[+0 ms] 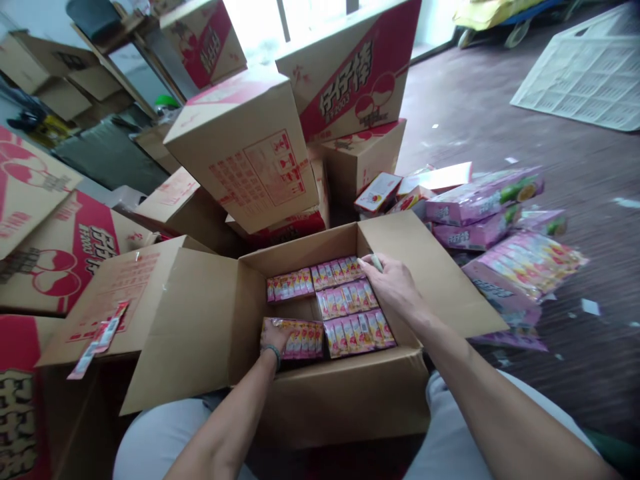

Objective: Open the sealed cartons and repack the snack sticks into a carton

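An open cardboard carton (350, 400) stands between my knees with its side flaps folded out. Several pink packs of small wrapped sweets lie inside, among them the middle right pack (346, 300) and the far left pack (290, 285). My left hand (276, 337), with a band at the wrist, grips the left end of the near left pack (306, 339); some fingers are hidden. Between that pack and the far left one, bare carton bottom shows. My right hand (395, 283) is closed around a small pale-green object (377, 263) at the far right corner of the packs.
Printed cartons (250, 160) are stacked close beyond the open one, with more (95, 247) at left. A torn sachet strip (103, 337) lies on a left flap. Pink sweet boxes (480, 200) are piled on the floor at right, near a white plastic crate (590, 73).
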A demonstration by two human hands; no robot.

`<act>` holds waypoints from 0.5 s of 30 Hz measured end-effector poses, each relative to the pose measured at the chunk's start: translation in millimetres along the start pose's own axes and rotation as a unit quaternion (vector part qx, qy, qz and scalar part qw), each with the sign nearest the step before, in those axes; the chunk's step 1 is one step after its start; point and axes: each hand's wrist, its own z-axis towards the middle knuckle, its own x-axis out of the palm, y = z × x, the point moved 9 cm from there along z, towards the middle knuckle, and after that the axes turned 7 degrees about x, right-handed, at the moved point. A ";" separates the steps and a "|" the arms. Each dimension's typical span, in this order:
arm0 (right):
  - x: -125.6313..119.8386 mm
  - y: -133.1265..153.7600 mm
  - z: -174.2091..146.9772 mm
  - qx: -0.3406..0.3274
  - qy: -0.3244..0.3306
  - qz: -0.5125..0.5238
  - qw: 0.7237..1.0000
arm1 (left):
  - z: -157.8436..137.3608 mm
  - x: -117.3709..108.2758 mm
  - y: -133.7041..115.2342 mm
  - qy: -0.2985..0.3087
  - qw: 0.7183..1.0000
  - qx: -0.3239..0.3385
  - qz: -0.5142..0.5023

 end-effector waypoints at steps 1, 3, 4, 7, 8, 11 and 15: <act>1.1 1.8 -0.5 -0.005 0.002 -0.003 1.000 | -2.3 -0.2 -7.3 0.004 1.000 0.020 0.002; 2.8 4.9 -1.1 -0.010 0.003 -0.013 1.000 | -12.9 1.9 -26.5 0.002 0.998 0.068 0.010; 3.3 6.0 -1.1 -0.011 0.002 -0.018 1.000 | -20.6 5.9 -37.7 0.001 0.996 0.093 0.012; 4.2 6.2 0.6 -0.007 0.001 -0.033 0.999 | -42.7 22.8 -71.8 -0.024 0.987 0.151 0.041; 3.9 5.7 1.5 -0.007 0.001 -0.036 0.999 | -47.0 26.1 -82.0 -0.050 0.983 0.163 0.068; 1.7 2.7 4.7 -0.005 0.001 -0.041 0.999 | -45.3 31.1 -100.0 -0.109 0.973 0.166 0.116; -0.8 1.2 7.3 -0.009 0.008 -0.037 0.999 | -22.7 34.4 -73.7 -0.066 0.997 0.039 0.023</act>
